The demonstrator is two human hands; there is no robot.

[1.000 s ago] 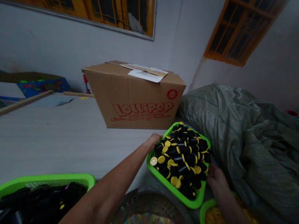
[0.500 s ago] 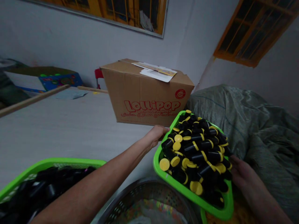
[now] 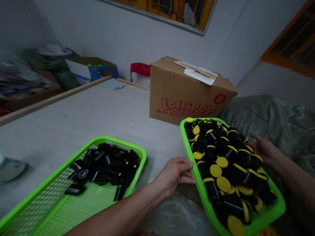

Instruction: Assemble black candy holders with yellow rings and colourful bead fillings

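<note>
The person's left hand (image 3: 174, 173) lies near the middle of the view with its fingers (image 3: 188, 167) extended and loose, not clenched, their tips against the left rim of a bright green plastic tray (image 3: 190, 154). The tray sits to the near right, tilted and heaped with black plastic tubes with yellow caps (image 3: 222, 164), some upright and others on their sides. The right hand (image 3: 262, 151) is at the far right side of that heap, its fingers (image 3: 254, 139) spread open and touching or just beside the tubes; they grasp nothing that can be seen.

To the near left, apart from the hands, a green mesh tray (image 3: 118, 140) holds a loose cluster of black tubes (image 3: 105, 162), with a few yellow specks among them. A clear plastic bag (image 3: 172, 216) lies under the left forearm. Beyond the trays, on a pale grey floor (image 3: 81, 124), stands a cardboard box (image 3: 182, 95) printed with red "LOLLIPOP" lettering, with papers (image 3: 199, 72) on top. A red object (image 3: 140, 68) stands behind the box, and a wooden stick (image 3: 56, 98) lies at the far left. A grey-green woven sack (image 3: 278, 118) bulges to the right.
</note>
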